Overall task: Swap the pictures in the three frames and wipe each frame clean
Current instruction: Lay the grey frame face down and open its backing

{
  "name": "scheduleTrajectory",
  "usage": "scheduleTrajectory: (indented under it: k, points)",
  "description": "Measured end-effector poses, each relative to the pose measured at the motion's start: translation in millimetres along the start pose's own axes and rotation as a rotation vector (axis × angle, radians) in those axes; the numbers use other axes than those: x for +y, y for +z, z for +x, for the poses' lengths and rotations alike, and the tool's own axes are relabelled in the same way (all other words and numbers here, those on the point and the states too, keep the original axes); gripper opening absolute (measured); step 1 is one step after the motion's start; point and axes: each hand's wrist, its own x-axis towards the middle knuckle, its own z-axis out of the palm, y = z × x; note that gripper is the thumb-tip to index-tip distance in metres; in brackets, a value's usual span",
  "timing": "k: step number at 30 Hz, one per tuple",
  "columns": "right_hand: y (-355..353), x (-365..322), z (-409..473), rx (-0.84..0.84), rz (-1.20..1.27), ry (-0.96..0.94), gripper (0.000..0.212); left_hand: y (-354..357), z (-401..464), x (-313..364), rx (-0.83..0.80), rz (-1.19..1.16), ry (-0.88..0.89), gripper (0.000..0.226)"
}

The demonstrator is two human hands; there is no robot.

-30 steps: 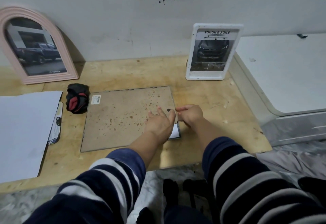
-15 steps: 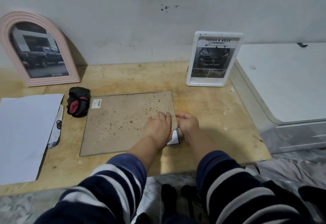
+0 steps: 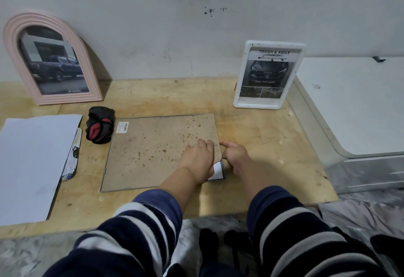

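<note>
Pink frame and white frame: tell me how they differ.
The pink frame is arched on top; the white frame is a rounded rectangle. The pink frame stands at the table's far left, the white frame at the far right. The pink frame shows a pickup seen from the side; the white frame shows a vehicle head-on under "TOUGH & AGILE". Both stand upright by the wall, untouched.

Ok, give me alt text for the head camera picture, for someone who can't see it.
Two hands, left hand flat and right hand at the edge, work the brown backing board of a face-down frame on a wooden table. An arched pink frame and a white frame, both showing vehicles, lean against the wall behind.
</note>
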Motion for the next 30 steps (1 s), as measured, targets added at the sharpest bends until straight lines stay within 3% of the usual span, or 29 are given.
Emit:
scheduleTrajectory:
  k: [6, 14, 18, 22, 25, 28, 30]
  points:
    - [-3.4, -7.5, 5.7, 0.056, 0.023, -0.039, 0.055, 1.8, 1.3, -2.0, 0.005, -0.007, 0.033, 0.069]
    - [11.1, -44.2, 12.7, 0.035, -0.166, -0.063, 0.033, 32.2, 14.0, -1.2, 0.004, 0.016, 0.050, 0.066]
    - [25.9, -63.3, 11.2, -0.019, -0.102, 0.007, 0.026, 15.4, -3.0, 2.9, -0.036, 0.040, 0.047, 0.061]
    - [40.8, -73.2, 19.0, 0.032, -0.129, -0.135, 0.037, 2.8, -12.0, 5.0, -0.085, 0.037, 0.055, 0.062]
    - [32.0, -68.1, 29.4, 0.144, -0.202, -0.091, 0.041, 7.2, -10.6, 5.8, -0.059, 0.081, 0.060, 0.060]
    - [22.1, -59.5, 39.4, 0.118, -0.242, 0.018, 0.014, 15.2, -7.2, 4.4, -0.056, 0.083, 0.055, 0.055]
    - [19.4, -56.0, 42.3, 0.090, -0.260, 0.070, 0.019, 24.7, -2.1, 3.4, -0.017, 0.101, 0.091, 0.051]
